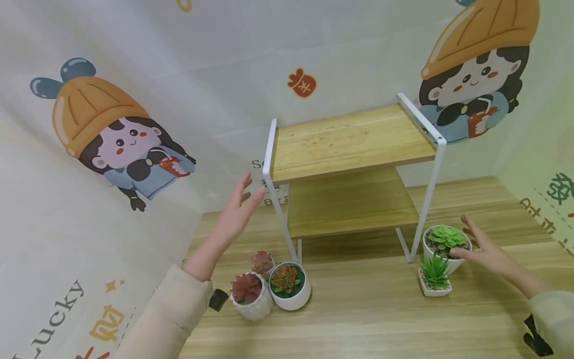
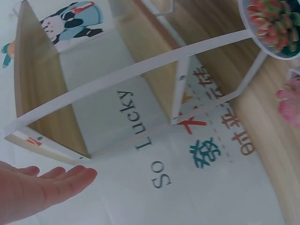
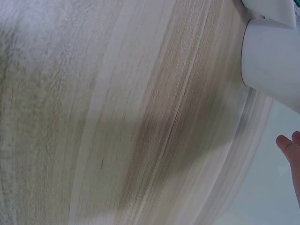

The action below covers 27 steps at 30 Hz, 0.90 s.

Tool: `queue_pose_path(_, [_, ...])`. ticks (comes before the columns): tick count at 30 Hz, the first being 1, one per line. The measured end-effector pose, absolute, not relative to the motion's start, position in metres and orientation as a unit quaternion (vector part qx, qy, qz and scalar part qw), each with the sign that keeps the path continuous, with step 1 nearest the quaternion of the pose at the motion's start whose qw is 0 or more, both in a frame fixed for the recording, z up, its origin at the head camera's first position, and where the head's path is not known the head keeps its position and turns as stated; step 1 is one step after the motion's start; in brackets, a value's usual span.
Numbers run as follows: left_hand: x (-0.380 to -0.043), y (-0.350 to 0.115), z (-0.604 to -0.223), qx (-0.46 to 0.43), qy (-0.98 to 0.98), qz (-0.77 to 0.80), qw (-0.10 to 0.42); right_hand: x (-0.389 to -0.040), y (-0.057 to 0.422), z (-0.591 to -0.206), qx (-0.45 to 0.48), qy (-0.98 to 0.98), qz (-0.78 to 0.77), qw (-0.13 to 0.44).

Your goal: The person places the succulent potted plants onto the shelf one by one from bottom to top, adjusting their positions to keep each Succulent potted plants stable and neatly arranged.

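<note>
A two-tier shelf with wooden boards (image 1: 345,142) and a white metal frame (image 1: 280,212) stands on the wooden table. My left hand (image 1: 242,207) is beside the shelf's upper left corner, fingers extended and holding nothing. In the left wrist view, that hand (image 2: 47,190) shows just outside the end of a board. My right hand (image 1: 486,252) reaches to the right side of a green succulent in a round white pot (image 1: 444,244), thumb and fingers spread around its rim. A smaller spiky green plant in a square white pot (image 1: 435,279) stands in front of it.
Left of the shelf's front leg cluster a red succulent in a textured white pot (image 1: 251,296), an orange-green one in a smooth white pot (image 1: 289,286) and a pink one (image 1: 262,262) behind. A printed cloth (image 1: 215,89) hangs behind the table (image 1: 358,319).
</note>
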<state>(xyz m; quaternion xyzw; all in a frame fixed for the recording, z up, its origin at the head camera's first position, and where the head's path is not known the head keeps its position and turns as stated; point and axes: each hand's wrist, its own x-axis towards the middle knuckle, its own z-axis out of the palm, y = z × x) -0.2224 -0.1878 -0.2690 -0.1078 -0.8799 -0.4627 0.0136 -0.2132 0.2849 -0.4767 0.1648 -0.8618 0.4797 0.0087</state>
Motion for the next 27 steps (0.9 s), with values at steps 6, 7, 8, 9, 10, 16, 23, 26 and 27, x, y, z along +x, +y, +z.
queue_pose_path(6, [-0.25, -0.169, -0.239, -0.069, -0.843, -0.533, 0.011, -0.212, 0.283, -0.476, 0.178, -0.856, 0.484, 0.013])
queue_pose_path(7, [-0.255, -0.166, -0.235, -0.059, -0.844, -0.533, 0.01, -0.211, 0.282, -0.476, 0.18, -0.856, 0.485, 0.014])
queue_pose_path(8, [-0.259, -0.162, -0.232, -0.049, -0.847, -0.528, 0.007, -0.211, 0.282, -0.476, 0.181, -0.855, 0.485, 0.014])
queue_pose_path(9, [-0.263, -0.159, -0.229, -0.042, -0.851, -0.524, 0.005, -0.21, 0.282, -0.476, 0.182, -0.855, 0.485, 0.016])
queue_pose_path(10, [-0.267, -0.155, -0.227, -0.034, -0.855, -0.517, 0.001, -0.21, 0.282, -0.476, 0.182, -0.856, 0.484, 0.017])
queue_pose_path(16, [-0.28, -0.137, -0.224, -0.023, -0.866, -0.499, -0.006, -0.208, 0.281, -0.477, 0.173, -0.854, 0.49, 0.02])
queue_pose_path(23, [-0.285, -0.128, -0.23, -0.023, -0.862, -0.507, 0.007, -0.21, 0.28, -0.479, 0.154, -0.865, 0.477, 0.018])
queue_pose_path(26, [-0.285, -0.127, -0.231, -0.013, -0.865, -0.502, 0.015, -0.211, 0.279, -0.479, 0.139, -0.872, 0.468, 0.012])
queue_pose_path(27, [-0.285, -0.127, -0.231, -0.01, -0.867, -0.499, 0.016, -0.211, 0.279, -0.478, 0.135, -0.874, 0.466, 0.012])
